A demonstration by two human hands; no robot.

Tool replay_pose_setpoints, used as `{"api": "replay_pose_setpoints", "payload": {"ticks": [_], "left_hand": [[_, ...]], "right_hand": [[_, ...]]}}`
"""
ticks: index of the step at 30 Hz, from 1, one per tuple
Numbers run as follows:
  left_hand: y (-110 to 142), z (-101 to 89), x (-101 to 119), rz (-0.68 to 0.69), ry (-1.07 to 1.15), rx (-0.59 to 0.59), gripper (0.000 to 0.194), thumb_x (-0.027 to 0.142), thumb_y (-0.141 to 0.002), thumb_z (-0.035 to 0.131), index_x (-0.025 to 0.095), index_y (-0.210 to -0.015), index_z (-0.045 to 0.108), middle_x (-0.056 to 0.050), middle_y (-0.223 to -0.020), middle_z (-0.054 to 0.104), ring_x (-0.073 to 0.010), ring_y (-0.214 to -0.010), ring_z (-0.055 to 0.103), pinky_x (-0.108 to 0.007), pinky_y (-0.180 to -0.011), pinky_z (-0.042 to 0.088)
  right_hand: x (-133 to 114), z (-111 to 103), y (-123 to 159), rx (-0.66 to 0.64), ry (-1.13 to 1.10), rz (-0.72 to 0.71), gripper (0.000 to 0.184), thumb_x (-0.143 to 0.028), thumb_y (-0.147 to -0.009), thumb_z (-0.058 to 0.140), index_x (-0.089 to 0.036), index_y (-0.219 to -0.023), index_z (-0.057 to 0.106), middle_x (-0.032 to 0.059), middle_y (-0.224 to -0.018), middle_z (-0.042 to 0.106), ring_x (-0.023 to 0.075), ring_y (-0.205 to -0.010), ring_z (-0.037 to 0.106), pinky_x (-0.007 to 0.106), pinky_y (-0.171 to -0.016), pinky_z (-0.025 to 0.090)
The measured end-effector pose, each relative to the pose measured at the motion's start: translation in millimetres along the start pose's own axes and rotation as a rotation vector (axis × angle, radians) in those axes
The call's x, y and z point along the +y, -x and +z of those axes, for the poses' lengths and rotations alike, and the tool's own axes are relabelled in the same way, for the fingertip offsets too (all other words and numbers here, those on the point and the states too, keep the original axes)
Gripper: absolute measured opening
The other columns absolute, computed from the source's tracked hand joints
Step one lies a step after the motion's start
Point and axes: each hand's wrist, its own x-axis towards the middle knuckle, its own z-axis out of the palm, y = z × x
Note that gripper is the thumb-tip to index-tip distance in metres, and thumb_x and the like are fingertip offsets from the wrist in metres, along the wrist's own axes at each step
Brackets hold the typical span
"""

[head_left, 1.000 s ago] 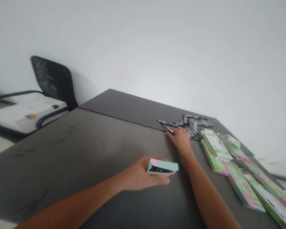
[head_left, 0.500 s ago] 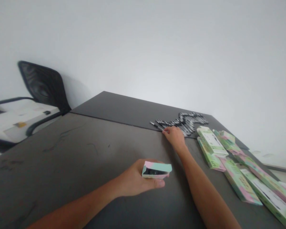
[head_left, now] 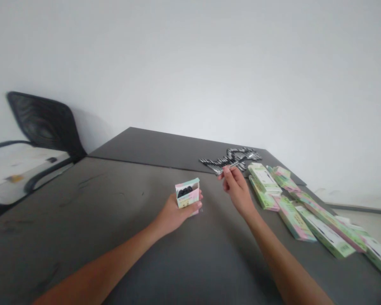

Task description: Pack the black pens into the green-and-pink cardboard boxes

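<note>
- Pastel box (head_left: 187,192): small, mint, pink and cream, standing upright in the left hand (head_left: 176,214), open end up, dark rounded items inside, too small to tell what they are
- Left hand: fingers curled around the box's lower part, thumb side hidden behind it, hand just above the dark tabletop, can't tell if touching
- Right hand (head_left: 236,190): at 1 o'clock from the left hand, well apart from it, thumb and fingers pinched together on a slim black stick (head_left: 238,164)
- Slim black stick: pen-like, silver toward the far end, tilted, held just over the near edge of the pile
- Pile of black-and-white sticks (head_left: 241,154): at 12 o'clock from the right hand, lying in a loose zigzag on the far table panel (head_left: 165,146)
- Flat green-and-pink cartons (head_left: 263,178): at 3 o'clock from the right hand, several lying overlapped on the table
- Black mesh office chair (head_left: 41,118): at 10 o'clock, beyond the table corner
</note>
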Motion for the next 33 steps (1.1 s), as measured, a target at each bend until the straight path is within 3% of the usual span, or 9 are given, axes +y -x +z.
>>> {"api": "replay_pose_setpoints", "payload": {"ticks": [4, 8, 14, 20, 26, 33], "left_hand": [[0, 1.5, -3, 0.001, -0.021, 0.022, 0.05, 0.046, -0.074, 0.093, 0.017, -0.112, 0.078, -0.01, -0.108, 0.081, -0.0232, -0.093, 0.075, -0.036, -0.081, 0.065], [-1, -0.9, -6, 0.019, -0.104, 0.0, 0.043, 0.044, -0.081, 0.088, 0.015, -0.111, 0.078, -0.008, -0.099, 0.08, -0.0204, -0.085, 0.074, -0.033, -0.08, 0.062], [-1, -2.0, -9, 0.073, -0.208, 0.021, 0.036, 0.037, -0.087, 0.084, 0.017, -0.116, 0.078, -0.008, -0.108, 0.082, -0.0248, -0.099, 0.076, -0.036, -0.092, 0.059], [6, 6.1, -9, 0.104, -0.222, -0.017, 0.037, 0.031, -0.09, 0.081, 0.018, -0.124, 0.077, -0.009, -0.12, 0.082, -0.028, -0.11, 0.076, -0.039, -0.102, 0.057], [9, 8.1, -7, 0.115, -0.189, -0.042, 0.047, 0.03, -0.089, 0.083, 0.019, -0.134, 0.073, -0.012, -0.135, 0.077, -0.0307, -0.124, 0.072, -0.044, -0.11, 0.055], [16, 12.1, -1, 0.016, -0.157, -0.07, 0.05, 0.033, -0.09, 0.082, 0.02, -0.137, 0.07, -0.011, -0.132, 0.077, -0.0313, -0.118, 0.073, -0.044, -0.1, 0.06]], "right_hand": [[-31, 12, 30, 0.03, -0.193, -0.019, 0.038, -0.064, -0.103, 0.054, -0.027, -0.113, 0.056, -0.0016, -0.089, 0.07, 0.0099, -0.053, 0.047, 0.024, -0.049, 0.04], [-41, 27, 52, 0.024, -0.361, -0.123, 0.025, -0.051, -0.106, 0.059, -0.027, -0.112, 0.059, -0.0023, -0.084, 0.07, 0.0087, -0.051, 0.047, 0.023, -0.048, 0.039], [-33, 29, 75, -0.005, -0.155, -0.213, 0.018, -0.04, -0.106, 0.062, -0.029, -0.12, 0.063, -0.0006, -0.089, 0.072, 0.0107, -0.058, 0.055, 0.026, -0.053, 0.046], [-38, 20, 77, 0.035, 0.116, -0.294, 0.013, -0.036, -0.105, 0.064, -0.027, -0.114, 0.069, -0.0004, -0.088, 0.074, 0.0127, -0.062, 0.058, 0.028, -0.06, 0.049], [-44, 18, 73, 0.097, 0.3, -0.447, 0.009, -0.031, -0.1, 0.072, -0.021, -0.099, 0.073, -0.0028, -0.075, 0.068, 0.0091, -0.056, 0.051, 0.025, -0.054, 0.041], [-47, 16, 67, 0.127, 0.323, -0.54, 0.003, -0.023, -0.096, 0.077, -0.02, -0.098, 0.076, -0.0044, -0.073, 0.062, 0.0066, -0.056, 0.048, 0.024, -0.054, 0.039]]}}
